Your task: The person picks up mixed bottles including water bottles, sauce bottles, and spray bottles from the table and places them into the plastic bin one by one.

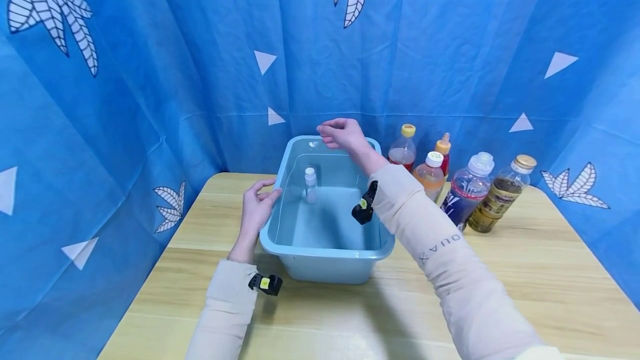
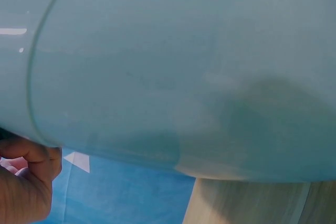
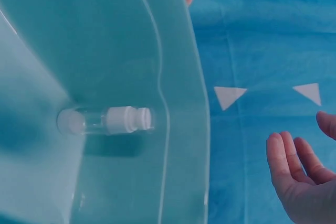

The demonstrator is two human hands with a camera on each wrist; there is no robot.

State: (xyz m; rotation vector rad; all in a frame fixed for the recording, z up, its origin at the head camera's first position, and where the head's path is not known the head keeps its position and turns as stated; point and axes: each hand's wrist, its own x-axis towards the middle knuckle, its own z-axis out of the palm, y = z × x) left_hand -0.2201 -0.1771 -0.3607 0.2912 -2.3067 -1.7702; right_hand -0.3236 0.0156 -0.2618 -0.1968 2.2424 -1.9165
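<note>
A light blue plastic basin (image 1: 325,268) stands on the wooden table. My left hand (image 1: 256,210) grips its left rim; in the left wrist view the curled fingers (image 2: 44,158) meet the edge. Inside, a small clear bottle with a white cap (image 1: 310,185) stands upright in the far left corner; the right wrist view shows its transparent body (image 3: 94,121). Over the basin's far rim hovers my right hand (image 1: 346,136), holding nothing. Its fingers are loosely bent, and the thumb is apart from them in the right wrist view.
Right of the basin stand a yellow-capped bottle (image 1: 401,154), an orange drink bottle (image 1: 429,175), a red sauce bottle (image 1: 444,148), a dark-labelled bottle (image 1: 466,190) and a brown-liquid bottle (image 1: 497,196). A blue patterned curtain (image 1: 330,82) hangs behind the table (image 1: 540,288).
</note>
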